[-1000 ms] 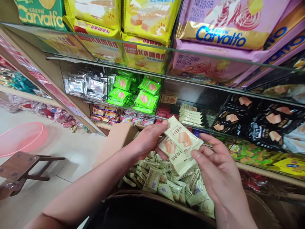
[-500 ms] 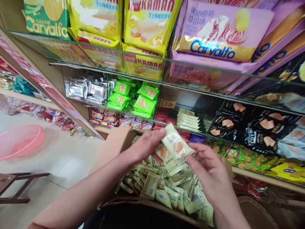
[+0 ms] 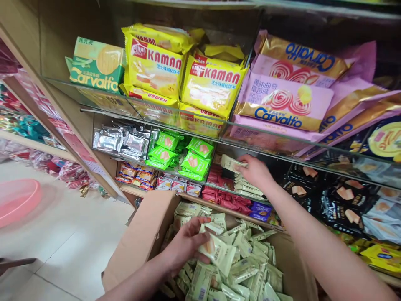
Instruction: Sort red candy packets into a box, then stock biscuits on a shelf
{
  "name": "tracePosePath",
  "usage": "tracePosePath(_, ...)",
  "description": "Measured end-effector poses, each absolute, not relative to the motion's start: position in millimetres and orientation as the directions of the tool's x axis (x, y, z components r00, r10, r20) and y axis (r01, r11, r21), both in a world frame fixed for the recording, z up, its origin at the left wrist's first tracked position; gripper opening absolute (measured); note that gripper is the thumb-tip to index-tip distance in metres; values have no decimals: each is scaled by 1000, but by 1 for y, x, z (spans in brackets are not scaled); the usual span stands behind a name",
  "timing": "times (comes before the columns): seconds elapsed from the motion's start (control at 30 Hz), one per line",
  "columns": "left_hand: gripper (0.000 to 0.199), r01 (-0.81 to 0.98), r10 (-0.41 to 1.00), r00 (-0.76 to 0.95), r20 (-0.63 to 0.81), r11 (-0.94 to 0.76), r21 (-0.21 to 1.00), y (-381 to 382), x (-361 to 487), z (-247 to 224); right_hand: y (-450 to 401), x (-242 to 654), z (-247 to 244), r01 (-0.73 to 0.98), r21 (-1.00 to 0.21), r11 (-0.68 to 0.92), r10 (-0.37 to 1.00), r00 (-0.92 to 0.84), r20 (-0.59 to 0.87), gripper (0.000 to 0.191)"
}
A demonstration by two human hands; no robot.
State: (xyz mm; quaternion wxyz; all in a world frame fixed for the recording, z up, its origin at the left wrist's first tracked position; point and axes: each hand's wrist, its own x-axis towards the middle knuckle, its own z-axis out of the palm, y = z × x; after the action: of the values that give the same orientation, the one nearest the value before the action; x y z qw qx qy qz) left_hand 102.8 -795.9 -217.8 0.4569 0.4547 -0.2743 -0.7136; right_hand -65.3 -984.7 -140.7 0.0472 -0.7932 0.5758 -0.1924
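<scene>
My right hand (image 3: 257, 172) reaches into the lower shelf and pinches a pale green snack packet (image 3: 230, 163) by its right end. Right under it, a small stack of like packets (image 3: 247, 184) lies on the shelf. Over an open cardboard box (image 3: 138, 240), my left hand (image 3: 187, 241) has its fingers closed on another pale green packet (image 3: 221, 254); a second one seems to lie behind it, partly hidden by the fingers. Many loose packets (image 3: 244, 271) of the same kind fill the box below.
Bright green packets (image 3: 196, 165) and silver packets (image 3: 136, 142) sit left of the stack, black packets (image 3: 338, 196) to its right. A glass shelf edge with yellow wafer packs (image 3: 209, 85) runs above. A pink basin (image 3: 19, 200) stands on the floor at left.
My hands have parted. The right moved up and forward to the shelf with one packet, while the left dropped lower over the box, still holding packets. The view has tilted up.
</scene>
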Motion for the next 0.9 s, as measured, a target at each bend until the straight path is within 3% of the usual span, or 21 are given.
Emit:
tracePosePath(0.07, 35, 374, -893, -152, -423, -448, 812, -791, 107, -222, -1010, -45, -144, -908, -220, -357, -928, 319, 190, 23)
tracePosePath(0.23, 28, 322, -879, -175, -443, -477, 818, -786, 117, -226, -1042, -20, -164, -932, -156, -328, -944, 315, 103, 24)
tracePosePath(0.5, 26, 332, -876, -213, -434, -482, 811, -793, 118, -227, -1043, -17, -169, -965, -65, -253, -962, 244, 127, 51)
tracePosePath(0.9, 34, 459, -868, -146, -474, -484, 745, -793, 114, -223, -1052, -11, -157, -948, -90, -304, -951, 297, 80, 34)
